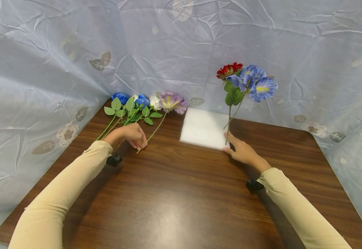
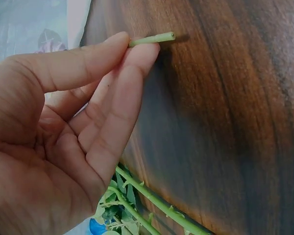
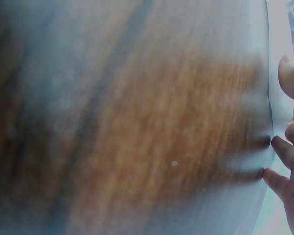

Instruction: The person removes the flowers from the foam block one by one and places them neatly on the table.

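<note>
My left hand [image 1: 134,135] pinches the lower stem of a purple iris [image 1: 171,102] between thumb and fingertips. Its cut stem end [image 2: 165,37] pokes out past the fingers in the left wrist view, and the bloom lies toward the table's back edge. At the right, my right hand [image 1: 244,152] holds the near right corner of a white foam block [image 1: 204,128], fingers along its side. A red flower [image 1: 229,71] and a blue iris [image 1: 255,83] stand upright at that end of the block, their stems partly behind the hand.
Blue roses [image 1: 142,101] and white roses [image 1: 155,102] with green leaves lie along the back left of the brown wooden table [image 1: 168,193], stems under and beside the left forearm. A pale patterned curtain [image 1: 168,52] hangs behind the table and along its sides.
</note>
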Demonstrator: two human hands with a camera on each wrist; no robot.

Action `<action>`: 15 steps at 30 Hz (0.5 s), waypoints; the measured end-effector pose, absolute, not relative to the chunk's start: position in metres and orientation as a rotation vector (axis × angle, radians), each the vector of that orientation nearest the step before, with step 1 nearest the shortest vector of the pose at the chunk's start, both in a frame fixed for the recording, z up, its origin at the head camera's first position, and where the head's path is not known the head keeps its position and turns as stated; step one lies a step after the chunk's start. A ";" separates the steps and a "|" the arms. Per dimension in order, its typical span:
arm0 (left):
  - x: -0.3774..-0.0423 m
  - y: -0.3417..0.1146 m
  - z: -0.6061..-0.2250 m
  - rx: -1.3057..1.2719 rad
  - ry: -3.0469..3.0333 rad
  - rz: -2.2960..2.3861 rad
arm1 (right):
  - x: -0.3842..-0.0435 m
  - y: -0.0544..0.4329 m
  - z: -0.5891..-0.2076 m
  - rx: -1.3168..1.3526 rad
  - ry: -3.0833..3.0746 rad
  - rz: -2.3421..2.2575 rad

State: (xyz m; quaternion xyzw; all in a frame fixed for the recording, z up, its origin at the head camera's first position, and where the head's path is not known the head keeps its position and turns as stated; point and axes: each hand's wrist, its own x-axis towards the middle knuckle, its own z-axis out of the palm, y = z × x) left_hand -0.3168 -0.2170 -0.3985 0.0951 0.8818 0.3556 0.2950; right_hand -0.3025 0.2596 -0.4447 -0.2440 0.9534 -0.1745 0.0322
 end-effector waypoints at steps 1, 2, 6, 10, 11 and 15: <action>-0.317 -0.218 -0.399 0.241 2.345 0.951 | -0.303 0.260 -0.445 -0.751 2.936 -0.536; -0.317 -0.219 -0.399 0.231 2.342 0.956 | -0.303 0.260 -0.445 -0.750 2.937 -0.534; -0.317 -0.221 -0.400 0.186 2.332 0.983 | -0.303 0.260 -0.444 -0.743 2.938 -0.527; -0.316 -0.223 -0.399 0.135 2.318 1.009 | -0.304 0.260 -0.444 -0.742 2.929 -0.528; -0.316 -0.223 -0.399 0.125 2.317 1.015 | -0.304 0.261 -0.444 -0.743 2.927 -0.531; -0.316 -0.226 -0.399 0.086 2.323 1.027 | -0.304 0.260 -0.445 -0.744 2.924 -0.542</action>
